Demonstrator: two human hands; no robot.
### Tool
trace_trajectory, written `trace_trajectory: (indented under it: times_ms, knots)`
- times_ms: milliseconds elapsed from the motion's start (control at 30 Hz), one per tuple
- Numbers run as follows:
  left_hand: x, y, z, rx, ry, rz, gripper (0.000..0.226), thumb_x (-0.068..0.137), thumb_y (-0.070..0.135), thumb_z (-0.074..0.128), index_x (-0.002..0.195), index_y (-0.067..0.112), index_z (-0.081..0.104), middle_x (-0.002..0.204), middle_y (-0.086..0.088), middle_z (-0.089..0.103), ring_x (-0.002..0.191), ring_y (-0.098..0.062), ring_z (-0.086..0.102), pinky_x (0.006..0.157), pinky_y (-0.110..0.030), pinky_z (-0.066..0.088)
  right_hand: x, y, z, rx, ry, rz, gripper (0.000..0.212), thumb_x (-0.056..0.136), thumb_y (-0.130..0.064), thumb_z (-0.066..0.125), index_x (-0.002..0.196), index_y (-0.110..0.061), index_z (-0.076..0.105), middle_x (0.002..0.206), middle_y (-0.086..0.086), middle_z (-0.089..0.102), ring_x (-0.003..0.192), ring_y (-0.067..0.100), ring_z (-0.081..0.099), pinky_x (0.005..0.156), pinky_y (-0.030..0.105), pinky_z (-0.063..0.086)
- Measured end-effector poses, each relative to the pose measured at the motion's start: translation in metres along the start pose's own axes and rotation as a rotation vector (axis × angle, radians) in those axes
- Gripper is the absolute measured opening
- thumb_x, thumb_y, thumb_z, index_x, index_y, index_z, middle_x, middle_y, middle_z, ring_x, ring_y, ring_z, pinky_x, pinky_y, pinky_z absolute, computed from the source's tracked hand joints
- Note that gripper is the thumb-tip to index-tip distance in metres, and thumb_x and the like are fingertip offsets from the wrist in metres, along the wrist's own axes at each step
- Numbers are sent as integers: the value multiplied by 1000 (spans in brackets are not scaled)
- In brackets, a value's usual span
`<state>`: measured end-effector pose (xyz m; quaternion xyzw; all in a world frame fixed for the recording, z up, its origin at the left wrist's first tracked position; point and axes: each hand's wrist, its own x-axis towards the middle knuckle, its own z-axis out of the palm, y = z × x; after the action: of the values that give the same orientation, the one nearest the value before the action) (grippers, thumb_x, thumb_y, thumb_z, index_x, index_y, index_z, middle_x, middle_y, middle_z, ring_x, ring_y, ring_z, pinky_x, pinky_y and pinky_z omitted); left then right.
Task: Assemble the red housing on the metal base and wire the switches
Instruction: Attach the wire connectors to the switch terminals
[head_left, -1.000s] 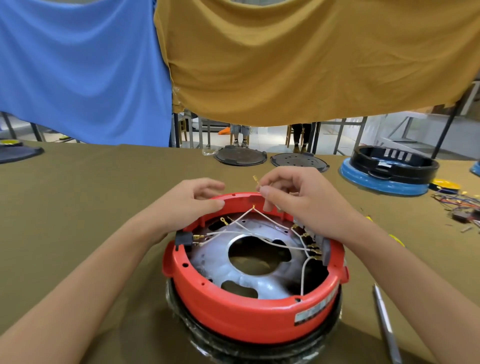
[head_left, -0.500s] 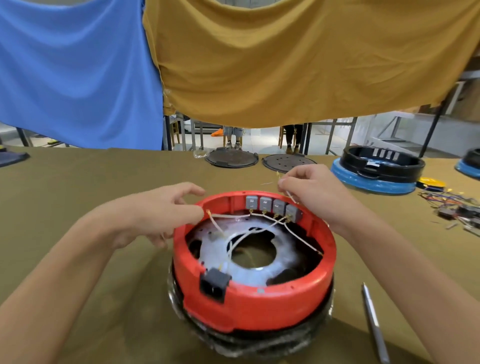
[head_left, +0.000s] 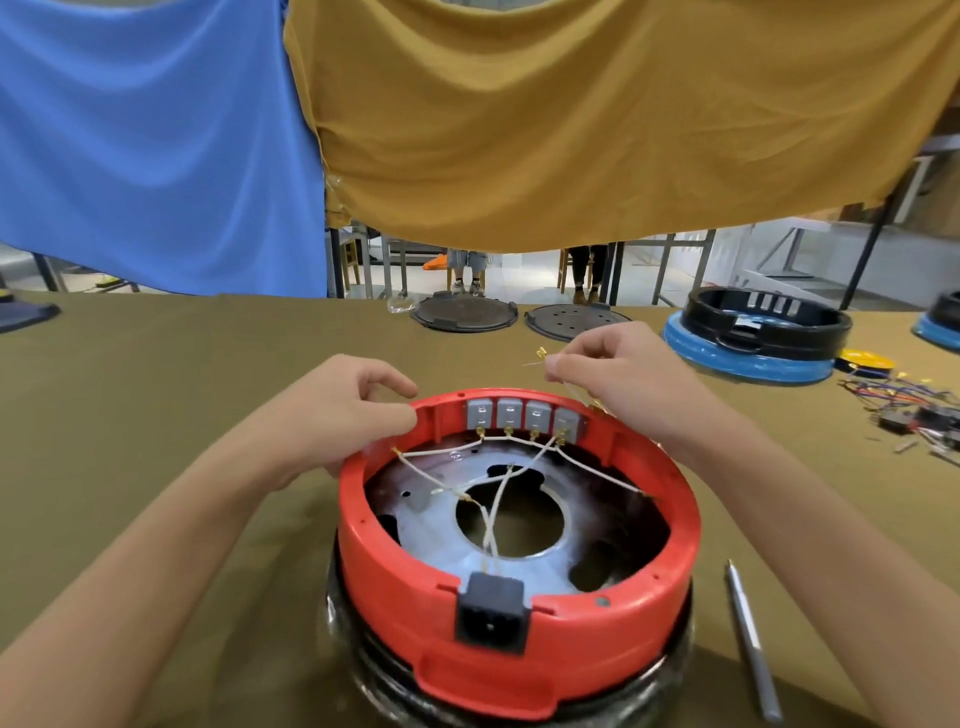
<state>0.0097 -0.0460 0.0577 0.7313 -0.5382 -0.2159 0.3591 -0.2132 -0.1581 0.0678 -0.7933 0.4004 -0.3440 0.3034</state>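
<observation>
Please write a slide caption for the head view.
Right hand pinches a white wire above the red housing; left hand steadies its rim.

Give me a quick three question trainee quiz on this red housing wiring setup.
1. True or false: the red housing carries four grey switches on its far wall.
2. Which hand pinches a wire end above the rim: A left, B right?
3. Fill in: the black socket sits on the housing's ____ side.

Key: 1 true. 2 B: right hand pinches the wire; left hand rests at the rim. 3 near.
</observation>
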Motion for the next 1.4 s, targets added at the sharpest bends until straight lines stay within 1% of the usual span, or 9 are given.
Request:
trace_trajectory:
  times_ms: [233, 300, 467, 600, 700, 833, 1000, 1233, 1400]
  knots:
    - [-13, 5, -13, 155, -356, -110, 48, 66, 35, 58, 114, 42, 53, 67, 5, 58, 52, -8, 52, 50, -25, 49, -2, -4, -6, 10, -78, -62, 21, 91, -31, 68, 73, -20, 74, 66, -2, 68, 55, 4, 55, 53, 8, 43]
    - [-9, 5, -11, 91, -273, -100, 35, 75, 40, 63, 110, 36, 60, 60, 12, 55, 51, -5, 49, 53, -25, 48, -3, -5, -6, 14, -104, -54, 16, 90, -31, 70, 79, -20, 76, 73, -1, 74, 63, 7, 63, 57, 6, 44]
    - [0, 1, 10, 119, -100, 95, 20, 97, 32, 61, 117, 32, 64, 97, 10, 67, 86, -8, 64, 79, -27, 51, -3, -5, -6, 23, -142, -53, 11, 88, -31, 73, 85, -21, 76, 74, -6, 75, 65, 0, 66, 59, 5, 48]
    - [0, 0, 9, 65, -124, 116, 15, 89, 25, 64, 102, 28, 71, 58, 15, 58, 55, -5, 53, 53, -18, 42, -3, -7, -6, 38, -170, -51, 12, 90, -29, 71, 90, -18, 75, 75, -6, 75, 68, 3, 69, 60, 10, 50]
    - [-1, 1, 4, 77, -206, 83, 30, 71, 39, 62, 99, 30, 71, 52, 16, 48, 47, -1, 47, 44, -14, 38, -4, -8, -7, -11, -215, -68, 11, 93, -30, 67, 91, -22, 75, 80, -7, 76, 70, -2, 66, 66, 15, 44]
    - [1, -2, 6, 100, -120, 141, 10, 87, 37, 67, 92, 29, 72, 59, 13, 57, 52, -1, 51, 53, -18, 40, -7, -11, -5, -37, -269, -113, 12, 94, -30, 65, 91, -25, 76, 84, -8, 76, 78, 1, 69, 75, 18, 49]
    - [-1, 4, 12, -59, 128, 460, 6, 90, 24, 70, 93, 29, 73, 74, 7, 63, 63, -8, 53, 59, -18, 45, -11, -15, -2, 11, -357, -151, 13, 96, -29, 64, 92, -25, 76, 83, -8, 76, 75, 0, 68, 75, 17, 48]
    - [-9, 14, 20, -179, 53, 573, 5, 90, 21, 72, 93, 20, 76, 82, -1, 73, 79, -31, 65, 70, -45, 51, -17, -20, 6, 137, -479, -187, 13, 94, -23, 66, 93, -16, 77, 84, 3, 77, 76, 12, 69, 69, 17, 52]
    - [-6, 11, 23, -264, 15, 487, 6, 89, 19, 72, 91, 16, 76, 83, -4, 75, 76, -21, 69, 72, -29, 55, -17, -18, 7, 136, -473, -182, 13, 93, -25, 67, 94, -17, 77, 83, 3, 77, 77, 18, 69, 72, 26, 55]
